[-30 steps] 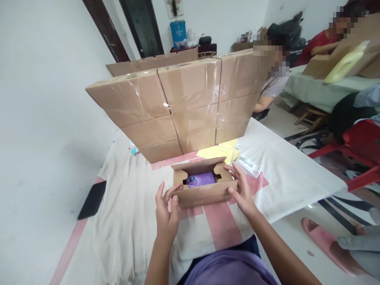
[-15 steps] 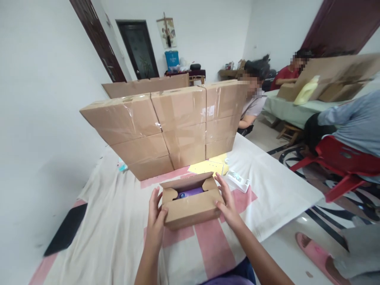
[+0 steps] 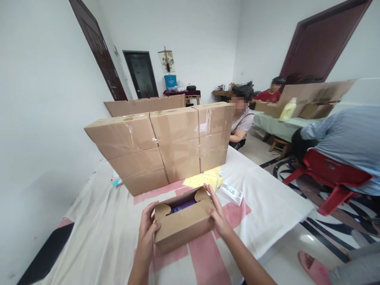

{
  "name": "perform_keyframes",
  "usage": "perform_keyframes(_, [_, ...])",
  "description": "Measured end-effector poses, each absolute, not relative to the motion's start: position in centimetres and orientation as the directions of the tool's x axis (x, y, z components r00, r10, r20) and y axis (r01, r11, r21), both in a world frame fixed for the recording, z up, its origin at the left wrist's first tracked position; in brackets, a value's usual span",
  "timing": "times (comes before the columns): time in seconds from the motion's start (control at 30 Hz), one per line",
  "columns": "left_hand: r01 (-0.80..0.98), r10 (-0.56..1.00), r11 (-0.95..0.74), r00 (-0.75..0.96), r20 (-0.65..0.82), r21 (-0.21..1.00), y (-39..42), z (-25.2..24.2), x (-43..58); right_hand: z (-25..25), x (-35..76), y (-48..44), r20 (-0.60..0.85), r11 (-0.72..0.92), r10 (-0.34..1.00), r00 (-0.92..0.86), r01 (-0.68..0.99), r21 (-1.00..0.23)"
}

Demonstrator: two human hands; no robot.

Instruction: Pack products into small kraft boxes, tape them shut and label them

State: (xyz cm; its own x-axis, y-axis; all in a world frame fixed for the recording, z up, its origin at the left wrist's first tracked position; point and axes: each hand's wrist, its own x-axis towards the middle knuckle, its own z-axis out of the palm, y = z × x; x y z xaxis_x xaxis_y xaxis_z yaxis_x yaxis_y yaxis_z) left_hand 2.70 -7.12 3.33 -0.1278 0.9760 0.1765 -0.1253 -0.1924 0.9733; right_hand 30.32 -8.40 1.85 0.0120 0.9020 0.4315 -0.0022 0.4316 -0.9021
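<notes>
A small open cardboard box (image 3: 184,226) sits on the cloth-covered table (image 3: 107,237) in front of me, with a purple item (image 3: 181,206) showing inside. My left hand (image 3: 147,233) grips the box's left end, thumb on the front face. Fingers extended, my right hand (image 3: 219,215) presses against the box's right end and side flap. The top flaps stand partly open.
A stack of taped cardboard boxes (image 3: 162,144) forms a wall behind the small box. A yellow sheet (image 3: 200,181) and a white tape dispenser (image 3: 230,192) lie to the right. A dark phone (image 3: 44,255) lies at left. Other people sit at right by a red chair (image 3: 326,174).
The view has tilted upward, showing more of the room. Both hands keep hold of the small box, which now sits lower in view and closer to me.
</notes>
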Motion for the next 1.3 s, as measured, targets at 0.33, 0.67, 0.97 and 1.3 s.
perform_keyframes(0.33, [0.032,0.951,-0.291,-0.101,0.292,0.956,-7.1,2.3,2.3,1.0,30.3,-7.6,0.545,0.535,0.834,0.086,0.117,-0.837])
perform_keyframes(0.67, [0.302,0.944,-0.325,0.055,0.324,0.896,-7.7,5.3,0.8,0.1,30.3,-7.9,0.542,0.529,0.836,0.081,0.140,-0.837])
perform_keyframes(0.97, [0.802,0.856,-0.464,0.297,0.423,0.376,-10.3,10.3,8.3,1.2,30.0,-8.4,0.524,0.512,0.849,0.072,0.135,-0.848])
perform_keyframes(1.3, [0.802,0.848,-0.495,0.364,0.385,0.334,-9.4,7.4,11.4,3.0,39.8,-9.7,0.452,0.249,0.777,0.438,0.445,-0.860])
